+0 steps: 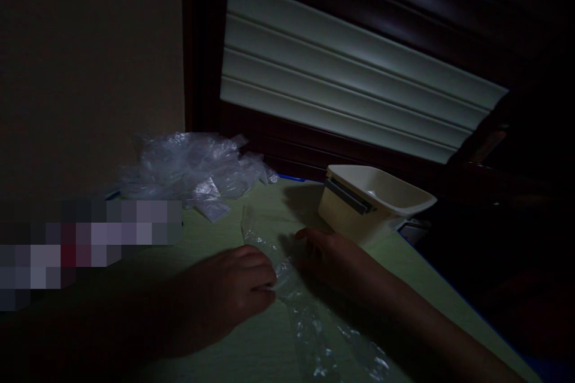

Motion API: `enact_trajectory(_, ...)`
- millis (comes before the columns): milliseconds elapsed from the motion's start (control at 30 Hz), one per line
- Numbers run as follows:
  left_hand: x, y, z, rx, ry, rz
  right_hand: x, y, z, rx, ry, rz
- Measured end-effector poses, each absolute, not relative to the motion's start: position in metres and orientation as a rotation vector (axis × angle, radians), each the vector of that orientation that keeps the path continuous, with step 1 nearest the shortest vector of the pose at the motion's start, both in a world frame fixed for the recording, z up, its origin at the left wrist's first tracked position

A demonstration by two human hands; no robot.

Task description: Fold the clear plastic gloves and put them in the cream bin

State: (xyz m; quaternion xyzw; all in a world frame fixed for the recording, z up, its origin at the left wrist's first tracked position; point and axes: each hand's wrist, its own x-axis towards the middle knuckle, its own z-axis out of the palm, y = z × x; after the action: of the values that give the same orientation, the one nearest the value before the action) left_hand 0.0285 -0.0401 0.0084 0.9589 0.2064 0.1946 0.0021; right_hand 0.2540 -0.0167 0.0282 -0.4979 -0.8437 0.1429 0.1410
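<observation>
Clear plastic film point(309, 335) lies wrinkled along the table, running from between my hands to the near edge of the view. My left hand point(245, 284) is closed, its thumb and fingers pinching the edge of this film. Just right of it, my right hand point(326, 251) hovers over the film with its fingers curled; its fingertips are dark, and whether they hold anything is hidden. A heap of clear plastic bags point(193, 161) sits at the back left. Beyond my right hand stands a cream plastic bin point(350, 212) with a grey handle.
The pale green table point(215, 305) has a blue edge running down its right side. A blurred-out object point(99, 239) lies at the left. Behind the table are a wall and a dark frame with pale slats point(350, 78).
</observation>
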Motion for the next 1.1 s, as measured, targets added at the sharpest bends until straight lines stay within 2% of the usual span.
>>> enact_trajectory(133,0.028,-0.041,0.01,2.985,0.606,0.624,0.249,-0.024,0.035,-1.315,-2.422,0.171)
enact_trajectory(300,0.027,-0.04,0.002,2.957,0.577,0.687,0.231,-0.036,0.031,-1.171,-2.548,0.183)
enact_trajectory(433,0.028,-0.039,-0.003,2.87,0.669,0.684,0.224,-0.037,0.022,-1.166,-2.704,-0.006)
enact_trajectory(700,0.026,-0.041,0.005,2.901,0.705,0.604,0.238,-0.03,0.025,-1.464,-2.781,-0.224)
enact_trajectory(1100,0.03,-0.038,0.001,2.901,0.808,0.801,0.244,-0.021,0.027,-1.559,-2.654,-0.013)
